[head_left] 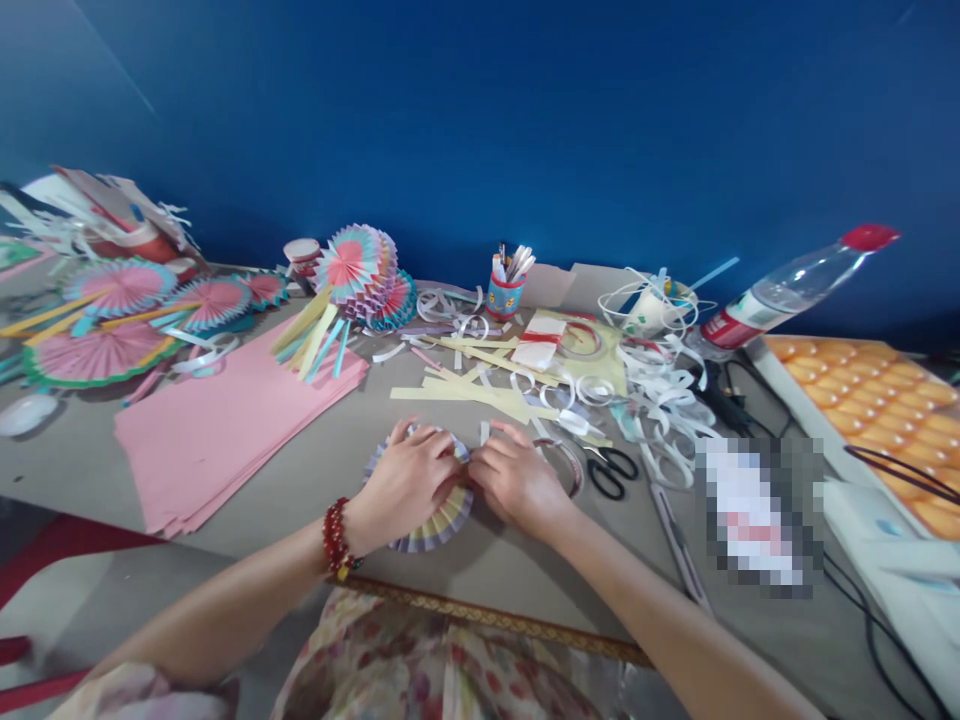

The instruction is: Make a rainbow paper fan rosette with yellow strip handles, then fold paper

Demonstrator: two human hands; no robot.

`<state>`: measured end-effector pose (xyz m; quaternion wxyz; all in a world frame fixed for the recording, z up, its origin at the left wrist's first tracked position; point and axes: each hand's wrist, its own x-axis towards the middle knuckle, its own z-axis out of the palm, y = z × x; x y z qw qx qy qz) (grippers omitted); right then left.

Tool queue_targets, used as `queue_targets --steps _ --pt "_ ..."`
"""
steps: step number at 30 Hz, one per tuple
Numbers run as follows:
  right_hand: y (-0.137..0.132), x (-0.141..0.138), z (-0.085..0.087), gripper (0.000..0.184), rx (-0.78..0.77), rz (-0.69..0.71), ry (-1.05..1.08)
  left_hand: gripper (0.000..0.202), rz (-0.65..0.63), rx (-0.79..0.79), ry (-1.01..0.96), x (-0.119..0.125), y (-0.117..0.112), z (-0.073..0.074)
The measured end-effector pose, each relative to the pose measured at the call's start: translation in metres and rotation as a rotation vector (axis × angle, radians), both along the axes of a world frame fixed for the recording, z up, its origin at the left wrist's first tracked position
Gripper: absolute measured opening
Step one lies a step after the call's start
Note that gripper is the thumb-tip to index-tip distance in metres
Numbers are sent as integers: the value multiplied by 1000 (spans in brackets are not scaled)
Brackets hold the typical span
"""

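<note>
A round pleated paper rosette [442, 525], pale yellow with a lilac rim, lies near the table's front edge. My left hand [409, 475] rests over it with curled fingers gripping it, hiding much of its middle. At the rosette's right edge, the closed fingers of my right hand [517, 475] meet my left fingertips. Exactly what those right fingers pinch is partly hidden. Just right of my right hand are a roll of tape [574, 470] and black-handled scissors [613, 472]. Pale yellow paper strips [465, 393] lie beyond both hands.
Pink paper sheets [225, 430] are stacked at left, near finished rosettes [120, 290]. A pen cup [506, 292] stands by the blue wall. White paper scraps [664, 385], a utility knife [679, 545], a tilted-looking bottle [787, 290] and a keyboard [862, 500] are at right.
</note>
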<state>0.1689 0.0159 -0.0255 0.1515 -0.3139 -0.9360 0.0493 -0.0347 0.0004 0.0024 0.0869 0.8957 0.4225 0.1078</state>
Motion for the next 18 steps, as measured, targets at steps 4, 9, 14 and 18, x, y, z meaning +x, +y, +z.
queue_targets --steps 4,9,14,18 --pt "6 12 9 20 -48 4 76 18 -28 -1 64 4 4 1" --pt "8 22 17 13 -62 -49 150 17 -57 50 100 4 4 -2" --pt "2 13 4 9 -95 -17 71 15 -76 71 82 5 3 -8" --pt "1 8 -4 12 -55 -33 43 15 -65 60 83 6 3 -7"
